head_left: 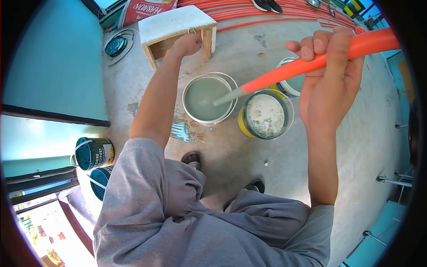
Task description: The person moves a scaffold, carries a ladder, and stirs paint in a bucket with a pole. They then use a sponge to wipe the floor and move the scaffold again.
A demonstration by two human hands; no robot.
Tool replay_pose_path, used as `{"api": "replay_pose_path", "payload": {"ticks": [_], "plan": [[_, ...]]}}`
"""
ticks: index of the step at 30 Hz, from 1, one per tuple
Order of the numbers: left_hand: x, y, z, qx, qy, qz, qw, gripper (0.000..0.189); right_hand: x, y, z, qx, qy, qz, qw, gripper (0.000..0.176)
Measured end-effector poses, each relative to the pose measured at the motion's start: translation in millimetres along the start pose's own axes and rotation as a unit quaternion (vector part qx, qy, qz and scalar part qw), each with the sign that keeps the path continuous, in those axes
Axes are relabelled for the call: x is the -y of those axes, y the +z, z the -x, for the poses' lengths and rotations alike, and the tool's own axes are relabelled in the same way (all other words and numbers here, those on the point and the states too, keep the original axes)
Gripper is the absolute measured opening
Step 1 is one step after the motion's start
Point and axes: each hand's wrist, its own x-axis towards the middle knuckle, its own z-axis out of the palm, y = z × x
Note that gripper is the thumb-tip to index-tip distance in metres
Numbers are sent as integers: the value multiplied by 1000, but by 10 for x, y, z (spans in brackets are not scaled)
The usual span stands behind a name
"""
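Near the middle of the scuffed floor [284,178], a white bucket [205,99] held grey-green liquid, and the pale-coated end of an orange pipe [293,67] reached into it from the right. The right hand [331,73] was closed around that pipe, its fingers wrapped over the upper side, while the pipe slanted up past it toward the far right. The left hand [188,43] stretched forward, curled into a fist in front of a wooden stool [175,22] with a white top; whether anything sat inside the fist could not be told.

Just right of the white bucket was a yellow-sided bucket [265,115] with whitish, frothy contents, and beyond it a third bucket [293,82] lay partly hidden behind the pipe and the right hand. On the left stood two dark green pails [101,153], near the wall. Long red pipes [249,11] ran across the far floor, with black shoes [268,4] beside them and a red printed bag [144,10] behind the stool.
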Motion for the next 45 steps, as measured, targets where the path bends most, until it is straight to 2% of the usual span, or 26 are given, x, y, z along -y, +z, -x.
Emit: {"api": "replay_pose_path", "payload": {"ticks": [2, 5, 11, 21, 24, 26, 29, 36, 39, 42, 44, 45], "plan": [[-47, -2, 12, 6, -3, 6, 1000, 24, 90, 103, 12, -42, 22, -35, 998, 11], [-119, -13, 14, 15, 0, 6, 1000, 25, 83, 69, -9, -26, 23, -51, 998, 11], [-102, -17, -3, 34, 7, -8, 999, 26, -52, -36, -10, -37, 5, -3, 999, 10], [-137, 15, -34, 52, -5, -22, 998, 28, 15, -147, -36, -96, 13, 4, 995, 9], [-141, 41, -53, 52, 7, -14, 999, 28, 143, -240, -73, -111, 9, 6, 994, 9], [-106, 148, -95, 21, 18, -1, 1000, 24, 275, -320, -95, -107, 0, -4, 994, 9], [-182, 165, -143, 17, 36, 5, 999, 23, 511, -633, -162, -43, -25, 6, 999, 9], [-361, 248, -280, 10, 71, 0, 997, 22, 1068, -958, -100, -41, -86, 149, 984, 16], [-489, 163, -373, 15, 114, 62, 991, 23, 945, -869, 33, -74, -78, 150, 983, 18], [-988, -147, -510, 0, 106, 260, 960, 25, 578, -853, 161, -80, -68, 179, 978, 18], [-1569, -517, -429, -18, 175, 303, 937, 27, 365, -801, 237, -101, -20, 167, 981, 17], [-1868, -650, -345, -16, 225, 357, 907, 26, 262, -799, 270, -108, -4, 178, 978, 16]]}}
